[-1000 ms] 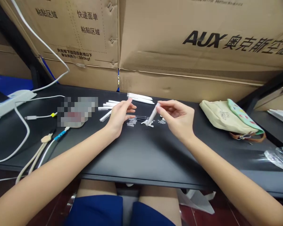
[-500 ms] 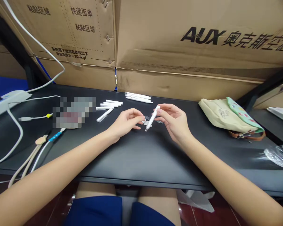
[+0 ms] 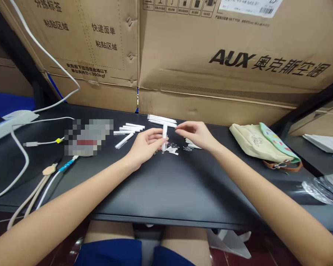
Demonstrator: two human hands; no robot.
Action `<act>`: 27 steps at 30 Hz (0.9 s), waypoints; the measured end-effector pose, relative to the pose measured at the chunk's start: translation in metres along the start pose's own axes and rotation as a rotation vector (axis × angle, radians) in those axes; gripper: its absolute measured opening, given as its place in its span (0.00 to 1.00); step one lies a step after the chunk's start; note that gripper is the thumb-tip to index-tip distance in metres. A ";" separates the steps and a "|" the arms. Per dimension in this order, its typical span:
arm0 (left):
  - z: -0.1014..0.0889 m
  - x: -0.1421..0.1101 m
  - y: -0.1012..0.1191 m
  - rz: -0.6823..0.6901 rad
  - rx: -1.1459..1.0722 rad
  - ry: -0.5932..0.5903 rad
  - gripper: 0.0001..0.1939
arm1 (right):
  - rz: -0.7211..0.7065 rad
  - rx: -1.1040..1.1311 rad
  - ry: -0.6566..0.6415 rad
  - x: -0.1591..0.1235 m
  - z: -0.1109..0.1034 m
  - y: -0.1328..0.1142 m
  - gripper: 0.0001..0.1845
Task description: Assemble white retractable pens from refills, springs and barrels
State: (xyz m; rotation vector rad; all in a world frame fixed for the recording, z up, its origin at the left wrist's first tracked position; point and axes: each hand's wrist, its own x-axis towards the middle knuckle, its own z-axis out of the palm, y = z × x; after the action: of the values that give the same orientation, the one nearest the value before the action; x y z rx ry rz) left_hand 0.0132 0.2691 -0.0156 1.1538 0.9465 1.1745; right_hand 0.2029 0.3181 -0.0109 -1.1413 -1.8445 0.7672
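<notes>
We note the left hand (image 3: 145, 146) curled around a white pen barrel (image 3: 164, 137), which stands nearly upright with its lower tip just above the black desk (image 3: 183, 188). The fingers wrap the barrel at mid-length; we cannot tell exactly where the thumb sits. The right hand (image 3: 195, 133) holds nothing. Its fingers are drawn loosely together and extended toward the barrel, their tips (image 3: 177, 127) just beside it, apparently not touching.

Beneath and right of the barrel lies a small scatter of transparent parts (image 3: 171, 149), with white pieces (image 3: 192, 145) just beyond. Behind the hands, a group of white tubes (image 3: 161, 119) lies side by side. Further left are shorter white tubes (image 3: 129, 128) and one tube set diagonally (image 3: 124, 140). Left of these is a pixelated object (image 3: 88, 137), too blurred to identify. On the right sits a cream canvas pouch (image 3: 254, 143) with a green flap. A power strip (image 3: 8, 125) and white cables (image 3: 16, 173) occupy the left end. Cardboard cartons (image 3: 233, 59) printed AUX stand behind the desk.
</notes>
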 end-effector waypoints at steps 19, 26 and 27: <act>-0.004 0.001 0.001 -0.075 -0.009 0.091 0.15 | -0.064 -0.316 -0.508 0.034 0.018 0.011 0.06; -0.003 -0.001 0.003 -0.096 -0.002 0.096 0.11 | -0.093 -0.355 -0.403 0.033 0.016 0.011 0.05; -0.003 -0.001 0.004 -0.099 -0.005 0.095 0.10 | -0.084 -0.320 -0.357 0.032 0.013 0.010 0.05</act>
State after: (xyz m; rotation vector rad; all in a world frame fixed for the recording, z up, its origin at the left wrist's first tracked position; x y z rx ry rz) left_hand 0.0092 0.2685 -0.0120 1.0424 1.0604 1.1597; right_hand 0.1874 0.3506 -0.0154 -1.1686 -2.3651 0.6757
